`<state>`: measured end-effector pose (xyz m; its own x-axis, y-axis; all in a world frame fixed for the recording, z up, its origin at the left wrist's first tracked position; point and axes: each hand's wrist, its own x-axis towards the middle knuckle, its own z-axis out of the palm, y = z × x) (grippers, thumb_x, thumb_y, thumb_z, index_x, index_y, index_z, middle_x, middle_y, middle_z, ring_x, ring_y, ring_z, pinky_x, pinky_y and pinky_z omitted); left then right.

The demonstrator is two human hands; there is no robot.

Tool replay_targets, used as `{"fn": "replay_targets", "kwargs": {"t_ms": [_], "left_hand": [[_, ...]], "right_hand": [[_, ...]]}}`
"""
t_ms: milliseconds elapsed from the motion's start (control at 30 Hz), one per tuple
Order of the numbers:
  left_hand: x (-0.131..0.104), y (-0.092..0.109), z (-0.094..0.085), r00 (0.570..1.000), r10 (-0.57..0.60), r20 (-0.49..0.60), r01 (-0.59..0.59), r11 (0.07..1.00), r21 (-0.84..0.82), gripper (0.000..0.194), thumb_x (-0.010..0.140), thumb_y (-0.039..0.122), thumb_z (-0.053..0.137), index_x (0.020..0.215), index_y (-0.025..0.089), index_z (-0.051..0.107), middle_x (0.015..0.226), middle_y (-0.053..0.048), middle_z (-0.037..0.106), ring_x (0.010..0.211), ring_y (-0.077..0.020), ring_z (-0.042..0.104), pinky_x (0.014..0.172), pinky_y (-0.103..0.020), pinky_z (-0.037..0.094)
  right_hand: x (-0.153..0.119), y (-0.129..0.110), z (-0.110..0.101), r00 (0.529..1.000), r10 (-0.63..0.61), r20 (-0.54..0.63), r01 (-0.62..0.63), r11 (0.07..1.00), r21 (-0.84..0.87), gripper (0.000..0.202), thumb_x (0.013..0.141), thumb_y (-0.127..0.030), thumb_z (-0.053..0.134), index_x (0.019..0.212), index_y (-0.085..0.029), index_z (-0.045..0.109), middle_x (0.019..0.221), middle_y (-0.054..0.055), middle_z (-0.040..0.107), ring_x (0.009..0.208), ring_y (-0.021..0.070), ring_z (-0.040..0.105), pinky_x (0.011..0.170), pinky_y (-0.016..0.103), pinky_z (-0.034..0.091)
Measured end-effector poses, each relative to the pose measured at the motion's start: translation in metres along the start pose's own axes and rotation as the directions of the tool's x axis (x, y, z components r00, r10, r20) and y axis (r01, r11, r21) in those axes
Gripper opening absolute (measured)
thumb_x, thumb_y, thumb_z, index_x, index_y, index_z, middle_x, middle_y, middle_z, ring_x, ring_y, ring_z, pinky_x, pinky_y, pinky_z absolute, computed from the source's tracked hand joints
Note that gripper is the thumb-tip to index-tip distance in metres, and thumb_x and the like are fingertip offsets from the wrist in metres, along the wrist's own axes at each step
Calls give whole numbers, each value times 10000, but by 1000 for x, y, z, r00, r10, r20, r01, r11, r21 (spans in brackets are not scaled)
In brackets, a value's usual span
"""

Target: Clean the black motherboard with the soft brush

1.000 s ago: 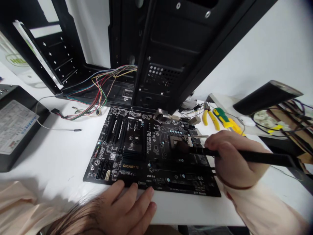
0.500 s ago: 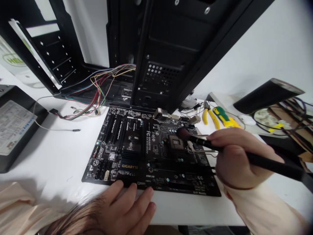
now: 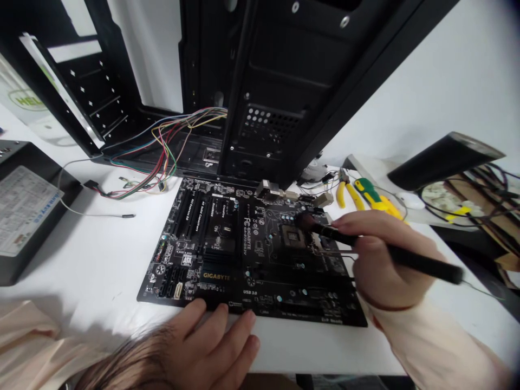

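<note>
A black motherboard lies flat on the white table, its CPU socket uncovered and the metal lever sticking out to the right. My right hand is closed around the black handle of a soft brush, and the dark bristles rest at the upper right of the socket. My left hand lies along the board's front edge, fingers stretched out and fingertips touching it; nothing is held there.
Behind the board stands a black computer case with loose coloured wires hanging out. A power supply sits at the left. Yellow-handled pliers, a green-yellow tool and bundled cables lie at the right.
My right hand has shifted slightly left, and the brush handle's rear end has swung so its tip shows. The bristles have moved slightly right. My left hand stays in place.
</note>
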<state>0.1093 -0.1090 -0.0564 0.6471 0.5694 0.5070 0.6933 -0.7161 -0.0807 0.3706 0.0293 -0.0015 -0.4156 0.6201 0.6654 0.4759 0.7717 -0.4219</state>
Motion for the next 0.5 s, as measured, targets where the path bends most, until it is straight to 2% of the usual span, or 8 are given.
{"fn": "replay_targets", "kwargs": {"t_ms": [100,167,267,333,367,433,500], "left_hand": [[0,0,1,1000,-1,-2,1,1000,8,310,1026,207,358,1126,293,639,1226,61,615,1010,-188,517,871,-401,379],[0,-1,0,1000,6,-1,-6,1000,14,302,1023,211,370,1123,298,641,1221,62,618,1007,-187,517,870,-400,380],[0,-2,-1,1000,27,16,-28,999,18,281,1017,228,392,1135,301,637,1231,56,611,1010,-191,516,869,-402,382],[0,-3,-1,999,34,18,-34,999,16,273,1016,238,399,1143,299,633,1240,53,605,1016,-193,512,872,-402,381],[0,-3,-1,999,30,13,-30,999,15,275,1016,234,397,1142,296,634,1241,53,605,1017,-191,512,874,-400,381],[0,-2,0,1000,15,-3,-15,1000,12,288,1020,222,383,1132,293,638,1235,57,609,1015,-187,512,874,-396,382],[-1,0,1,1000,-5,-6,5,1000,7,292,1021,217,380,1122,295,642,1229,61,615,1018,-188,513,879,-400,382]], "right_hand": [[7,-9,1,992,-96,79,90,993,75,102,824,-124,555,783,-210,590,680,44,612,614,166,602,552,300,483],[8,-13,3,992,-60,109,36,976,213,191,868,-160,498,687,-198,545,579,22,554,520,142,547,474,290,437],[7,-10,5,996,69,-65,-42,937,347,312,917,-191,433,617,-194,518,523,13,507,497,135,507,464,298,403],[5,-6,5,975,125,-183,-69,956,286,281,905,-155,462,648,-200,567,587,25,563,575,149,554,535,311,439],[5,-4,5,972,123,-200,-75,970,232,245,892,-139,487,686,-204,602,645,35,603,629,160,581,579,319,457],[3,-3,2,986,93,-135,-67,981,184,194,883,-152,518,748,-206,646,721,55,648,698,178,610,625,333,471],[2,-5,1,995,95,-35,-81,955,286,242,906,-251,506,708,-204,636,647,44,627,619,172,591,561,329,450]]}}
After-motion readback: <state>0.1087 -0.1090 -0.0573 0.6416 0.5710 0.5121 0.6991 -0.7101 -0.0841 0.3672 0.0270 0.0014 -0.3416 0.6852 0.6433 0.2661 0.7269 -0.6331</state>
